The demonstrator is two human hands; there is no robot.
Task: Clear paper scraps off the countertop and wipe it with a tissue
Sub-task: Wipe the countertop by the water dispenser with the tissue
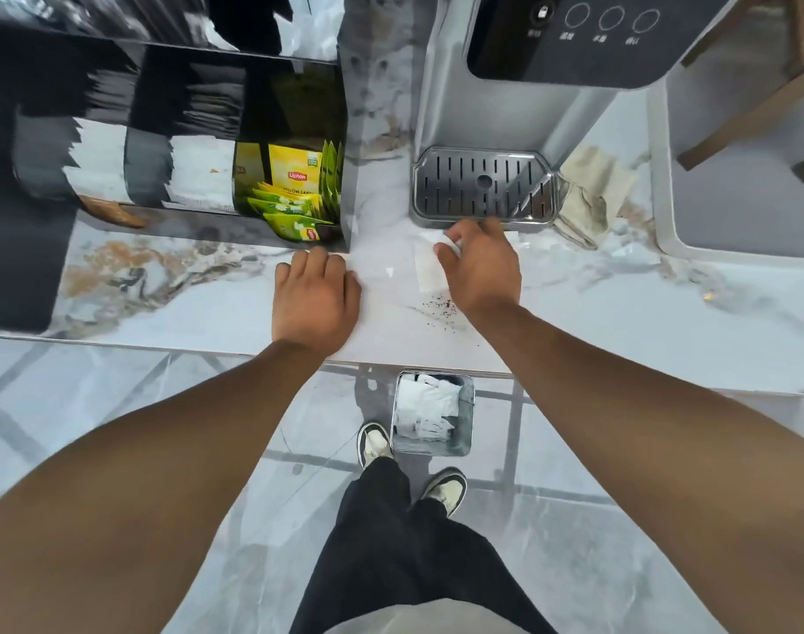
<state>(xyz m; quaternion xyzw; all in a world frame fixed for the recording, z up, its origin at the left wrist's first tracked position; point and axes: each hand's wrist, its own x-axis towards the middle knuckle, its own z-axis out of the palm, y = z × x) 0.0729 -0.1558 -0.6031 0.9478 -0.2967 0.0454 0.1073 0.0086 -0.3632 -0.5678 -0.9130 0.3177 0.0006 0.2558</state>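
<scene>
Marble-patterned table (619, 313) carries a black organizer (198, 130); its left compartments blur into dark stacks I cannot make out. Yellow packets (294, 176) read "Lipton". My left hand (315, 299) lies flat, fingers together, on a white tissue (381, 272). My right hand (480, 267) pinches a paper scrap (429, 272) before the dispenser's drip tray (482, 185); dark crumbs (439, 306) lie beside it.

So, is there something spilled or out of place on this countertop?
Yes. Dark specks, like loose crumbs or tea grains, lie scattered on the countertop beside the right hand. A white paper scrap lies by its fingers. A crumpled, stained cloth sits beside the dispenser's drip tray.
</scene>
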